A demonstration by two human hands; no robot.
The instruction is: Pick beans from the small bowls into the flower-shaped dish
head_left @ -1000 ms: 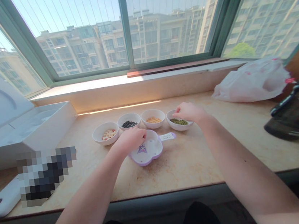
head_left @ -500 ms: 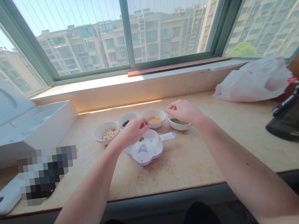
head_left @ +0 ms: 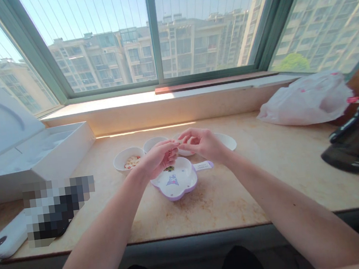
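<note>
My left hand [head_left: 162, 157] is held above the far side of a white and lilac dish [head_left: 183, 181] with a short handle. Its fingers are curled together; whatever lies in them is too small to make out. Fingertips of my right hand [head_left: 200, 144] meet those of the left, thumb and fingers pinched. In the dish lies a small heap of green beans [head_left: 169, 169], partly behind the left hand. A white bowl [head_left: 228, 140] stands partly behind my right hand, which hides its contents. Another bowl [head_left: 183, 151] is mostly covered by the hands.
To the left stand a bowl of pale, red-edged pieces [head_left: 132, 161] and a partly covered bowl [head_left: 155, 142]. An open white box [head_left: 69, 143] and a blurred-out dark item [head_left: 58, 215] are further left. At right are a plastic bag [head_left: 306, 99] and a dark jug [head_left: 354, 148].
My right hand has moved left from the bowl of green beans to my left hand. The left hand has turned so its curled fingers face upward more, still over the dish.
</note>
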